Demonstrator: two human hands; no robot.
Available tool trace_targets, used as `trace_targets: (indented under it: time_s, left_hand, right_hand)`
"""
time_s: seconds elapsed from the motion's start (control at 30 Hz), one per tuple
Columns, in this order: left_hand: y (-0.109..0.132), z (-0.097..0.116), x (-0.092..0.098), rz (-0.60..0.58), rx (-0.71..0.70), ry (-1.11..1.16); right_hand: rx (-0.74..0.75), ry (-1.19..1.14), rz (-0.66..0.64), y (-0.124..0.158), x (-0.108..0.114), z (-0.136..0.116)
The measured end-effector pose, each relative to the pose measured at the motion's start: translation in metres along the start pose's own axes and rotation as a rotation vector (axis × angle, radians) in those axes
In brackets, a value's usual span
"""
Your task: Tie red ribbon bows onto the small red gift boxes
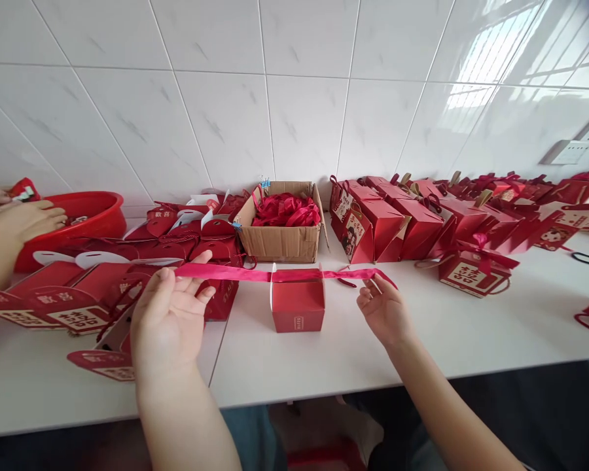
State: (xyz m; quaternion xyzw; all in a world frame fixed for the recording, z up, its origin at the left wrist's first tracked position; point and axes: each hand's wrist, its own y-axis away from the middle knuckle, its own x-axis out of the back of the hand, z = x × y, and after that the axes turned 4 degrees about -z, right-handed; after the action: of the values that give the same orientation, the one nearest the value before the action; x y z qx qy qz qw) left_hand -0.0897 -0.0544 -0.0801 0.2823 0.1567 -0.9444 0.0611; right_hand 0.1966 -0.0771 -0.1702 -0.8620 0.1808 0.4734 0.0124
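Observation:
A small red gift box (298, 306) stands upright on the white table in front of me. A crimson ribbon (240, 272) runs through the upright flaps at its top and is stretched out to both sides. My left hand (169, 314) pinches the ribbon's left end between thumb and finger, the other fingers loosely curled. On the right, my right hand (383, 307) has its fingertips closed on the other end, and a short tail hangs past them. Neither hand touches the box itself.
Behind the box stands a cardboard carton (279, 243) full of ribbons. Red boxes (73, 288) crowd the left, near a red basin (86, 209) where another person's hands (27, 219) work. Rows of red boxes (373, 216) and a bow-tied box (476, 271) stand at right.

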Motion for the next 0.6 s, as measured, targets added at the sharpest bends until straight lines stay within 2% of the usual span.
trace_targets:
  time_s: [0.33, 0.6]
  left_hand:
    - [0.001, 0.011, 0.009, 0.114, -0.047, 0.034]
    - [-0.002, 0.013, 0.019, 0.117, -0.157, 0.090]
  right_hand:
    - [0.125, 0.030, -0.166, -0.004, -0.034, -0.015]
    - [0.136, 0.153, -0.211, -0.002, -0.049, -0.018]
